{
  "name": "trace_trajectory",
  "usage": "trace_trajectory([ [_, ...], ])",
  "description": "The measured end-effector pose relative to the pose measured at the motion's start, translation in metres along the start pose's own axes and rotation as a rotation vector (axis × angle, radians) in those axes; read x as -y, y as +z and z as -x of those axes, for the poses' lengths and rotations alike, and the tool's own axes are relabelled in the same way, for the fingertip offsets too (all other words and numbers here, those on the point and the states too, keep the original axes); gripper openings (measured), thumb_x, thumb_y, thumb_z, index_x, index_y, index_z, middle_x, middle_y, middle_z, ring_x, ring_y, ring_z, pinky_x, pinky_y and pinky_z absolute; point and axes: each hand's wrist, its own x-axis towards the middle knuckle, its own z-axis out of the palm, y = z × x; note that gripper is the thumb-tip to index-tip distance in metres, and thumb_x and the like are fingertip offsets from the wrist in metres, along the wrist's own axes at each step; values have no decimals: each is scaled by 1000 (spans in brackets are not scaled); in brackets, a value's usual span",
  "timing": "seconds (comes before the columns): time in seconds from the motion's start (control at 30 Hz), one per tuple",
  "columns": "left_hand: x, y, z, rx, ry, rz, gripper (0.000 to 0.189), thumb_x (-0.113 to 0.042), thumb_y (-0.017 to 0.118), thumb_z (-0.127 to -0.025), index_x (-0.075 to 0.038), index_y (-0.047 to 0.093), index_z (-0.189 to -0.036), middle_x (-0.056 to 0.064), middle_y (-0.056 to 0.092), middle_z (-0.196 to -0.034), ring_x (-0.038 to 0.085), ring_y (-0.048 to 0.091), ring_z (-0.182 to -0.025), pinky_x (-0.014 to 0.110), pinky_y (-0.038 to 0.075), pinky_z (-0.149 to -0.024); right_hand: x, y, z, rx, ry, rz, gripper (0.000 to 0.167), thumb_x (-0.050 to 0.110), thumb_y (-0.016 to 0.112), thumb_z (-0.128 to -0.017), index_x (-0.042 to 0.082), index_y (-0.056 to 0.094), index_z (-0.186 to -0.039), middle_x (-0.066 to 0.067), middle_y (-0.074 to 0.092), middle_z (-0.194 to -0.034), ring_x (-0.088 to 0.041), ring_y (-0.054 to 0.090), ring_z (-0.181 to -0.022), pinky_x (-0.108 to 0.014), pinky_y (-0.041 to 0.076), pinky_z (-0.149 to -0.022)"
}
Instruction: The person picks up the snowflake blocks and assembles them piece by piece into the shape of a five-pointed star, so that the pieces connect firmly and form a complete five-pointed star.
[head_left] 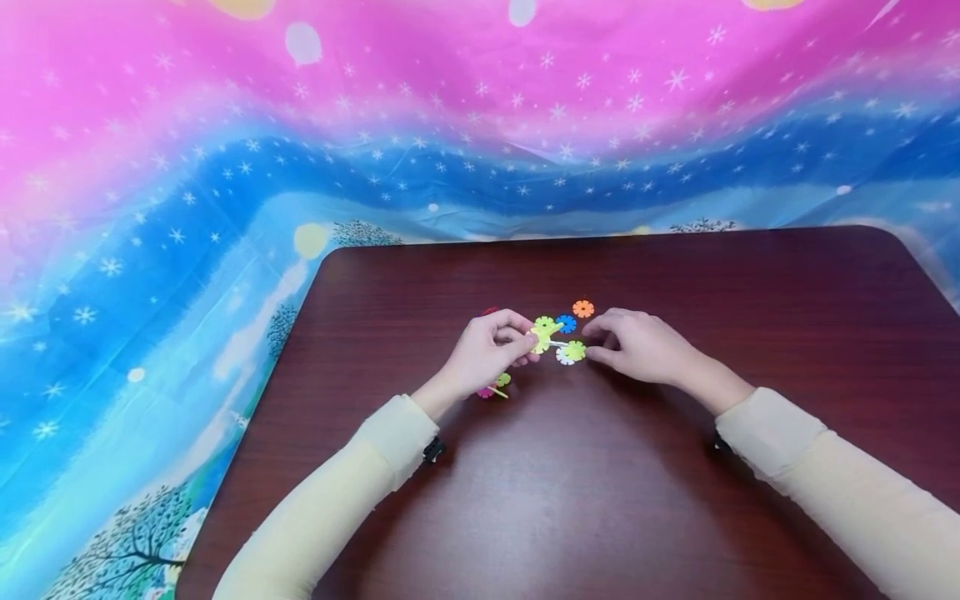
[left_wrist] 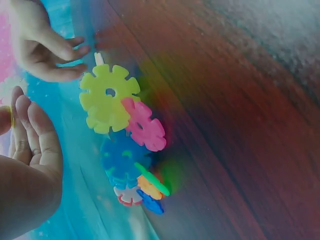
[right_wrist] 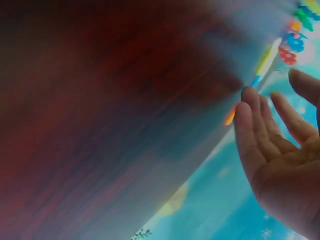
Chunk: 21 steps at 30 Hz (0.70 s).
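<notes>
Head view: left hand point(head_left: 483, 352) in a pinch on yellow disc point(head_left: 541, 339), right hand point(head_left: 643, 344) relaxed nearby

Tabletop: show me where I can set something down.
Bare table lies between the left sleeve and right sleeve, and beyond the right hand toward the far right corner. Crowded: around the left hand and across to the right, with flower discs.

Yellow notched disc point(head_left: 540, 341) pinched between thumb and fingers of left hand point(head_left: 495, 348); yellow-green notched disc point(head_left: 576, 350), partly overlapping a white notched disc point(head_left: 563, 357) in head view, just beside right hand's point(head_left: 641, 346) fingertips.
</notes>
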Motion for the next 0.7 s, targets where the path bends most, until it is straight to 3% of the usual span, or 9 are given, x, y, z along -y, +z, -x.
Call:
trace_trajectory([
  [0.1, 2, -2, 2, 12, 20, -27, 15, -9, 70, -100, -1, 67, -112, 8, 76, -86, 42, 73, -91, 47, 61, -81, -8, 6, -9, 68, 26, 52, 40, 34, 80, -93, 12, 74, -126, -6, 67, -112, -17, 62, -84, -43, 53, -75],
  [0.27, 0, -1, 4, 39, 64, -146, 17, -14, 72, -100, -5, 66, -113, 1, 76, -87, 35, 73, -91, 27, 52, -68, -11, 12, -17, 94, 25, 46, 34, 35, 83, -90, 17, 76, -118, -3, 61, -102, -17, 54, -81, -38, 47, -71],
  [0.47, -2, 0, 6, 36, 70, -194, 18, -15, 73, -99, -4, 67, -112, -2, 75, -87, 35, 72, -88, 25, 52, -67, -13, 12, -16, 72, 21, -122, 20, 18, 83, -90, 12, 71, -105, 1, 66, -94, -16, 62, -83, -39, 53, -76],
  [0.7, -3, 0, 7, 25, 71, -227, 19, -16, 74, -98, -4, 71, -113, -3, 75, -85, 33, 73, -86, 26, 54, -69, -5, -3, -5, -32, 76, -300, 17, 13, 78, -94, 13, 72, -110, -1, 70, -95, -18, 66, -88, -36, 57, -78],
])
